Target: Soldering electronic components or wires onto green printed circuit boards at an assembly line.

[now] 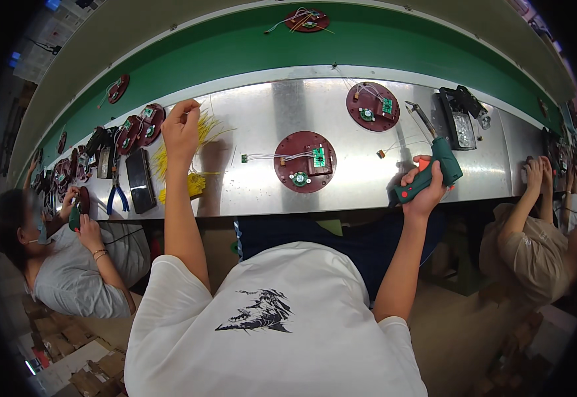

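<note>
Metal bench (368, 182) | black tray (448, 111): silvery contents | right hand (423, 188): soldering gun (446, 162)

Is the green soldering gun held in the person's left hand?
No, the right hand is gripping the green soldering gun.

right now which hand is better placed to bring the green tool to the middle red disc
Probably the right hand: it grips the green tool, to the right of the middle red disc. The left hand is beside the yellow wires.
</note>
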`<action>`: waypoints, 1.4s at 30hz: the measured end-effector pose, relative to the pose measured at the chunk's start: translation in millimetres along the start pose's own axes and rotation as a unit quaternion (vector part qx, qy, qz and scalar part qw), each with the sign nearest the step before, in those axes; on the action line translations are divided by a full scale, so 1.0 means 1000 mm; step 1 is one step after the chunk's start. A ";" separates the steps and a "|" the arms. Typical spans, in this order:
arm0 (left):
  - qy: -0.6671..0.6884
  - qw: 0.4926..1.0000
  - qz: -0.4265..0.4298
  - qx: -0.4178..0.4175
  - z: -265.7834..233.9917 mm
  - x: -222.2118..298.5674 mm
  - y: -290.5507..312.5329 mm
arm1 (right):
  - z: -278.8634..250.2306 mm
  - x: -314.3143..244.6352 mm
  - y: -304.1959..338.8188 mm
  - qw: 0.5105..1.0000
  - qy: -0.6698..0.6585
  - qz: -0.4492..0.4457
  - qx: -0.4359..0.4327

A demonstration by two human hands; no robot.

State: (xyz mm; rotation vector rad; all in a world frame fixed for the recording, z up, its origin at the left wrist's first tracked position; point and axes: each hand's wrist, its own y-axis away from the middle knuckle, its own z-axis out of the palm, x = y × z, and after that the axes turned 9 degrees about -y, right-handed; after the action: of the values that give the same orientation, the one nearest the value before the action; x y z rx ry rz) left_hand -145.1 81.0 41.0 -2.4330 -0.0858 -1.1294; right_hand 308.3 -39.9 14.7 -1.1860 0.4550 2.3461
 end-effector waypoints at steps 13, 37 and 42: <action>-0.105 0.993 0.030 -0.040 -0.003 0.018 0.010 | -0.008 0.004 -0.003 0.999 -0.030 -0.009 -0.027; -0.067 0.946 0.315 -0.040 0.081 0.096 0.129 | 0.015 -0.013 0.101 0.928 0.220 0.003 -0.300; -0.082 0.943 0.321 -0.032 0.085 0.093 0.133 | 0.018 -0.015 0.106 0.930 0.218 0.028 -0.294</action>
State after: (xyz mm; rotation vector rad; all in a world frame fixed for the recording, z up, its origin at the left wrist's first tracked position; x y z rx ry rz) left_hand 8.9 -13.6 12.3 -2.3287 0.6552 -0.6394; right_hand 246.6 -123.6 45.5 -2.0108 -0.1057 2.3302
